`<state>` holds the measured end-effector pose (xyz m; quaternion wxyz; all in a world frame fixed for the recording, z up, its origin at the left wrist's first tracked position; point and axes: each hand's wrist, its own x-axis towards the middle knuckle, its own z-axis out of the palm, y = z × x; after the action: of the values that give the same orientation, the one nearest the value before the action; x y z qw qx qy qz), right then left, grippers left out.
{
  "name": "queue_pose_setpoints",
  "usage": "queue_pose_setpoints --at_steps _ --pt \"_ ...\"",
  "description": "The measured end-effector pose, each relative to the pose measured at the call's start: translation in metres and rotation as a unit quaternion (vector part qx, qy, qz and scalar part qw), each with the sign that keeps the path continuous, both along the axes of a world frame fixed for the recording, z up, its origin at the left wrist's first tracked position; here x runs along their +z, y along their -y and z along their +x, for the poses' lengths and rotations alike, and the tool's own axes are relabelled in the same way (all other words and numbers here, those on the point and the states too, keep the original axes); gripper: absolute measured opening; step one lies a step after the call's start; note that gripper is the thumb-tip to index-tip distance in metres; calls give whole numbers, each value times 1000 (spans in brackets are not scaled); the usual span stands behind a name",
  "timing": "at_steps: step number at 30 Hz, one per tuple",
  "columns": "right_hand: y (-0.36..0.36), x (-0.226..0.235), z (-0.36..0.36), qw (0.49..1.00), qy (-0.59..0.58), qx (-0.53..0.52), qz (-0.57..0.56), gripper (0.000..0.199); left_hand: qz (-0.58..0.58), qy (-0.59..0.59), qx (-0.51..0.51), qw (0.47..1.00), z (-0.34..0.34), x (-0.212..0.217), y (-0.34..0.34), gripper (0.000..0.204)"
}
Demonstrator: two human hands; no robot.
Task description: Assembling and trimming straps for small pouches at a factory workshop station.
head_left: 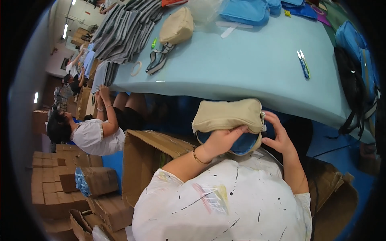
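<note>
A beige zippered pouch (231, 114) hangs over my lap in front of the table edge. Its lower side gapes and shows a blue lining (245, 144). My left hand (225, 140) is closed on the pouch, the thumb lying along its beige side and the other fingers hidden behind or inside it. At the pouch's right end, my right hand (278, 134) curves round the zip end, with finger and thumb at its edge. A small metal-looking piece shows beside the right fingertips.
The pale blue table (249, 60) holds thread snips (303, 64), another beige pouch (177, 26), a grey strap (160, 58), a tape ring (136, 68) and stacked grey pieces (120, 32). Cardboard boxes (155, 148) stand beside me. A person (96, 132) works at left; backpacks (354, 72) hang at right.
</note>
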<state>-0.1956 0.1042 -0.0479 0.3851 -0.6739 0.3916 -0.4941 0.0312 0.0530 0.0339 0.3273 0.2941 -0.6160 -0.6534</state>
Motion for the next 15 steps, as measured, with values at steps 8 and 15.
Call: queue_pose_setpoints --at_steps 8,15 --pt "3 15 5 978 -152 -138 -33 82 200 -3 -84 976 -18 9 15 33" --pt "-11 -39 -11 961 176 -198 80 45 -242 127 40 961 8 56 34 25"
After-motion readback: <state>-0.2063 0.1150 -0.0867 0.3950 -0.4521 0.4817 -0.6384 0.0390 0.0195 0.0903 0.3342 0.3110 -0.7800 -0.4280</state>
